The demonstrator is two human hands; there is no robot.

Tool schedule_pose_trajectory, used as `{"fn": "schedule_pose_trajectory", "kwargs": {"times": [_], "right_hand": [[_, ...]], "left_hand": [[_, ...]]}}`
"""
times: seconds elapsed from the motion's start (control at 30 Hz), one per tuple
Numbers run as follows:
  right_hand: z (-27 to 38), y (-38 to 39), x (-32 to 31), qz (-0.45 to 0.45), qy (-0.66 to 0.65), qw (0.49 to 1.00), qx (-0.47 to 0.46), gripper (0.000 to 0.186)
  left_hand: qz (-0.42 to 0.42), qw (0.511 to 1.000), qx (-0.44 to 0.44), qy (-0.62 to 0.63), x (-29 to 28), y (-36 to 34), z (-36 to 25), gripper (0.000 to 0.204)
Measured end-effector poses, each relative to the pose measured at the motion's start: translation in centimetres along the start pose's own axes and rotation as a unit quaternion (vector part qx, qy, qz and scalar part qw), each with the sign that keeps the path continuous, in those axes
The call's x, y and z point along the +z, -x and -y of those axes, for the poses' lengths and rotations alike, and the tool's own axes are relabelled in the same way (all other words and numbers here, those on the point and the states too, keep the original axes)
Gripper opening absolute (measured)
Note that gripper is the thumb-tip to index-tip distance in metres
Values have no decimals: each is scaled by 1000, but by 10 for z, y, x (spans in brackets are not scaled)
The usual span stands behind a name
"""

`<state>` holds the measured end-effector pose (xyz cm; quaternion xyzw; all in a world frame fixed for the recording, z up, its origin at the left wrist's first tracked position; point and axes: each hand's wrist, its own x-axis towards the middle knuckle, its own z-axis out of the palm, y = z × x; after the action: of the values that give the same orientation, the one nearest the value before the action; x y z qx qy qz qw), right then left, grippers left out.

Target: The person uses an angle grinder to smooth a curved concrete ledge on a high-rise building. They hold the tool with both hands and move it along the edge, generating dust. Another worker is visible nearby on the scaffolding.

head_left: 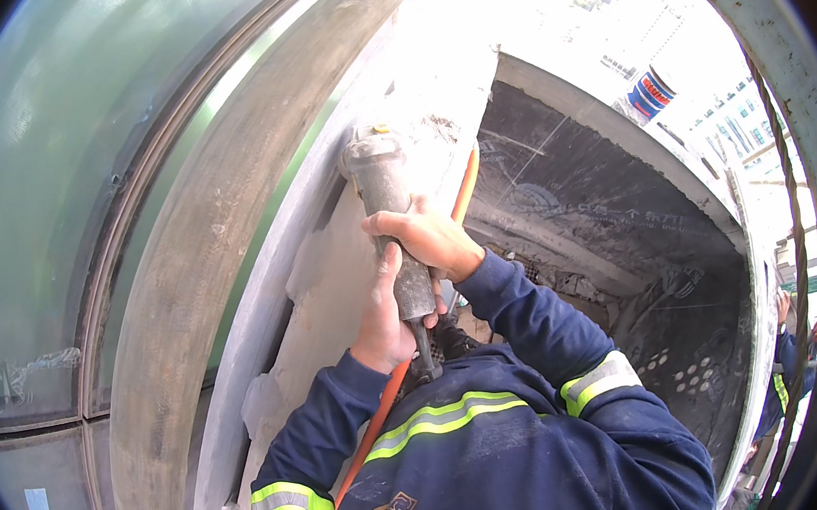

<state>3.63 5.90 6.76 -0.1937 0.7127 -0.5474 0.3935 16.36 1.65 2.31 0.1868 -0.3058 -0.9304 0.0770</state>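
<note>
A dusty grey angle grinder (384, 184) points away from my body, its head lying over the pale ledge (332, 272). My right hand (435, 241) wraps around the middle of its body, thumb across the top. Lower down, my left hand (382, 318) grips the rear part from the left side, with some of its fingers hidden beneath. A cord (421, 347) comes out of the tool's back end near my stomach. The disc cannot be made out against the bright ledge.
Green-tinted glass panels (39, 192) and a curved beam (198, 216) run along the left. An orange hose (376, 425) passes under my arms. Dark panels (599, 187) wall the right side, with a bucket (649, 94) beyond. A rope (783, 140) hangs near another person's sleeve (784, 356).
</note>
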Motion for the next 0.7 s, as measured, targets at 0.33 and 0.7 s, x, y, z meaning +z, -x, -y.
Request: {"fn": "schedule_pose_trajectory", "kwargs": {"times": [0.33,0.7], "right_hand": [[1,-20,-9,26,-18,1000,1,56],[-4,9,4,-14,24,1000,6,64]], "left_hand": [[-14,1000,-5,2,-4,-22,-2,52],[-5,1000,-2,-19,-7,7,7,53]]}}
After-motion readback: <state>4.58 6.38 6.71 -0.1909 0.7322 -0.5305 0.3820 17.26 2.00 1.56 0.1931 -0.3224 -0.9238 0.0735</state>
